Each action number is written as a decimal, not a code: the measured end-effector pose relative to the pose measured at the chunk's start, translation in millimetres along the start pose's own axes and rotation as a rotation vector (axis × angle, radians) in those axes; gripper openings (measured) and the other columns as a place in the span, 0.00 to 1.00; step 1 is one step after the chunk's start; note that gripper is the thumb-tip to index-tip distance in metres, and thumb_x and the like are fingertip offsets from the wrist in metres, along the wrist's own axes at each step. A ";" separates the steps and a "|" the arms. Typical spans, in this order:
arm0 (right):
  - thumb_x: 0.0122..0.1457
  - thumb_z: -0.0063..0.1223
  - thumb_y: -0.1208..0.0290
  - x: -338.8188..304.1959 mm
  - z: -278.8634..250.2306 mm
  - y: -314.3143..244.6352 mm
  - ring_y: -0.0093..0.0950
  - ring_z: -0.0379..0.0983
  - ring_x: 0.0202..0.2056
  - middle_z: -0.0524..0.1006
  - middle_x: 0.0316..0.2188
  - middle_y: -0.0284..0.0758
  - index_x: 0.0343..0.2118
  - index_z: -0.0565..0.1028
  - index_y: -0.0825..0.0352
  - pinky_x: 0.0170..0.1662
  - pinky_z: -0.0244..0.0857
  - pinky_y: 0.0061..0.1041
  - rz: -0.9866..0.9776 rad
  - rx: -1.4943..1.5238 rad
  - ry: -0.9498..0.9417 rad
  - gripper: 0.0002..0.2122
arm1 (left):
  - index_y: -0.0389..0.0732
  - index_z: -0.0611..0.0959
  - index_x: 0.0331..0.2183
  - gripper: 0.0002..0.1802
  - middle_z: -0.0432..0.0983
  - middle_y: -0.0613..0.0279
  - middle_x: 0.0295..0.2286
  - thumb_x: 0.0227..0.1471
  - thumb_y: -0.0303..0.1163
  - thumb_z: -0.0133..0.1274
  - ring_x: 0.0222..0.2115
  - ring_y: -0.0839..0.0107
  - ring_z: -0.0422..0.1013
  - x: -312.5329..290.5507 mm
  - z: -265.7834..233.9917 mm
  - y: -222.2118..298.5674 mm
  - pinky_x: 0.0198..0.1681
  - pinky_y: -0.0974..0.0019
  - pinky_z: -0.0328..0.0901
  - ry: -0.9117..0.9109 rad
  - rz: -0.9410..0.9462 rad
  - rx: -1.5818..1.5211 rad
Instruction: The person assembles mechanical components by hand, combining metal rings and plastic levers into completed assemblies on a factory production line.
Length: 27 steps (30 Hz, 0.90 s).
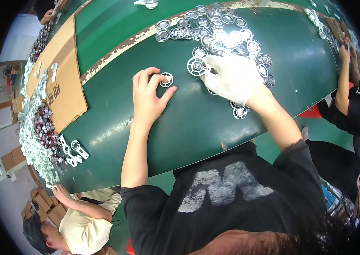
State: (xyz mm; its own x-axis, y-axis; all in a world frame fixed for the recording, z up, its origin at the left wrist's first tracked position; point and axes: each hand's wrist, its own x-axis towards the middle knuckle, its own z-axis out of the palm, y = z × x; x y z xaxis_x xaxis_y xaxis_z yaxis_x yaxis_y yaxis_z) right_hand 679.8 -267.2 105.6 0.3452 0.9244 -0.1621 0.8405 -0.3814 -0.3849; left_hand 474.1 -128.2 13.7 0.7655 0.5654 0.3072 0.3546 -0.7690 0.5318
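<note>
My bare left hand (149, 94) hovers over the green tabletop with its thumb and fingers apart. Its index fingertip is at the edge of a small round spoked ring (167, 80), which appears to lie on the table; whether they touch I cannot tell. A white glove covers my right hand (233, 79). Between its thumb and fingers it pinches a round spoked wheel part (197, 66) with a dark centre, tilted toward me. Right beyond that hand spreads a pile of similar silvery rings (218, 36), and another ring (239, 112) lies near my right wrist.
A cardboard sheet (67, 85) lies at the left beside a long heap of pale plastic parts (35, 140) and small dark pieces. A worn raised strip (125, 46) crosses the green table (180, 127). Co-workers sit at the lower left and the right.
</note>
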 end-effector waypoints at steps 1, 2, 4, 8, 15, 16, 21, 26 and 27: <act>0.58 0.47 0.59 2.4 -0.3 -1.5 0.45 0.80 0.34 0.81 0.29 0.45 0.39 0.78 0.63 0.39 0.72 0.44 0.023 0.013 -0.052 0.15 | 0.42 0.81 0.36 0.20 0.78 0.60 0.46 0.39 0.29 0.72 0.51 0.54 0.69 2.8 0.8 -4.6 0.53 0.53 0.64 -0.008 0.047 0.004; 0.58 0.47 0.59 2.7 2.5 -4.0 0.46 0.80 0.34 0.81 0.28 0.45 0.39 0.78 0.63 0.38 0.72 0.44 0.008 0.014 -0.049 0.15 | 0.42 0.81 0.36 0.20 0.78 0.60 0.46 0.39 0.29 0.72 0.51 0.54 0.69 2.8 0.3 -6.1 0.53 0.53 0.64 -0.003 0.042 0.004; 0.58 0.48 0.60 -1.7 13.1 -5.2 0.45 0.80 0.31 0.81 0.26 0.44 0.39 0.78 0.63 0.36 0.73 0.44 -0.031 0.017 -0.034 0.14 | 0.42 0.81 0.38 0.21 0.79 0.60 0.44 0.40 0.27 0.71 0.47 0.55 0.72 3.3 1.0 -4.8 0.52 0.55 0.65 0.006 0.078 -0.057; 0.54 0.57 0.63 -13.6 28.4 6.0 0.40 0.80 0.25 0.80 0.22 0.41 0.42 0.81 0.60 0.29 0.73 0.37 -0.155 -0.020 0.031 0.14 | 0.40 0.79 0.44 0.27 0.81 0.56 0.45 0.40 0.26 0.71 0.44 0.57 0.74 -5.9 -9.5 14.6 0.49 0.58 0.67 0.183 0.271 -0.234; 0.56 0.53 0.64 -21.3 35.2 -7.4 0.42 0.79 0.25 0.79 0.21 0.40 0.39 0.78 0.61 0.28 0.72 0.41 -0.220 0.069 -0.084 0.10 | 0.41 0.80 0.44 0.29 0.82 0.58 0.45 0.37 0.27 0.74 0.42 0.60 0.73 -17.3 4.6 39.6 0.47 0.61 0.68 0.140 0.344 -0.246; 0.57 0.54 0.63 -21.1 38.0 -6.1 0.42 0.79 0.25 0.79 0.20 0.40 0.38 0.78 0.61 0.28 0.72 0.41 -0.219 0.068 -0.059 0.10 | 0.41 0.80 0.43 0.29 0.82 0.59 0.45 0.36 0.26 0.74 0.42 0.60 0.73 -17.6 7.4 38.7 0.46 0.61 0.69 0.139 0.336 -0.243; 0.57 0.55 0.63 -19.7 39.3 -6.4 0.41 0.79 0.25 0.79 0.20 0.39 0.39 0.78 0.61 0.27 0.72 0.40 -0.216 0.076 -0.046 0.10 | 0.40 0.80 0.41 0.27 0.82 0.56 0.44 0.36 0.22 0.73 0.45 0.58 0.75 -18.5 6.5 43.2 0.48 0.59 0.71 0.144 0.241 -0.329; 0.56 0.56 0.64 -21.3 44.7 -7.3 0.40 0.79 0.23 0.78 0.19 0.39 0.40 0.78 0.62 0.26 0.71 0.39 -0.223 0.076 -0.030 0.11 | 0.38 0.79 0.40 0.25 0.81 0.50 0.44 0.38 0.20 0.72 0.48 0.55 0.77 -21.7 10.4 44.7 0.50 0.58 0.73 0.156 0.194 -0.418; 0.56 0.57 0.64 -21.9 46.7 -5.1 0.40 0.79 0.23 0.78 0.19 0.39 0.41 0.78 0.62 0.25 0.71 0.39 -0.253 0.083 0.003 0.12 | 0.38 0.80 0.39 0.24 0.81 0.51 0.45 0.38 0.21 0.72 0.48 0.55 0.77 -21.3 9.6 45.6 0.49 0.58 0.73 0.134 0.170 -0.457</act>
State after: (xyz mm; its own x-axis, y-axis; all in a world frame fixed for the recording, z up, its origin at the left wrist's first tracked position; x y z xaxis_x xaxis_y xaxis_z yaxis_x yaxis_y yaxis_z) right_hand 648.5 -285.7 68.7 0.1302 0.9903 -0.0486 0.8630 -0.1373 -0.4863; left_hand 479.1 -178.2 23.9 0.7055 0.5000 0.5023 -0.0631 -0.6616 0.7472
